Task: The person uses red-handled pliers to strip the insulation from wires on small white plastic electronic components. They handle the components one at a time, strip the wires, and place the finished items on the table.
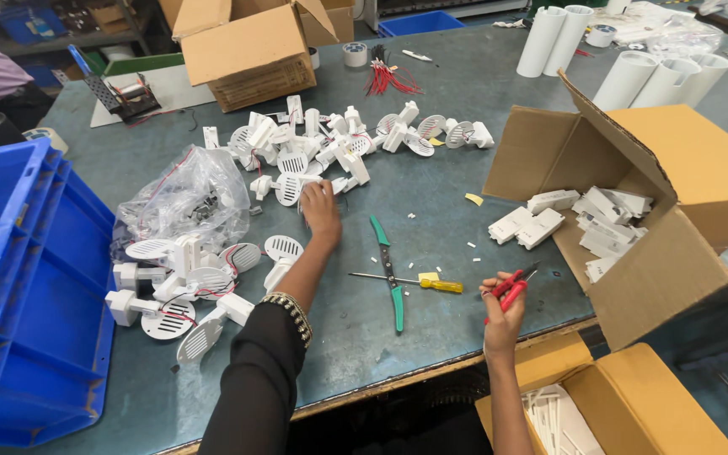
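Your left hand [322, 211] closes on a white grilled fitting [290, 189] from the far pile, right hand [503, 312] gripping red-handled pliers [511, 286]; next, bring its wires to the pliers.

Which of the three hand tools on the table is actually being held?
The red-handled cutter, gripped in the right hand. The green-handled scissors and yellow-handled screwdriver lie untouched.

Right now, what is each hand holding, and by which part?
The right hand grips red-handled pliers by the handles. The left hand rests on the pile of white plastic parts; no clear grip shows.
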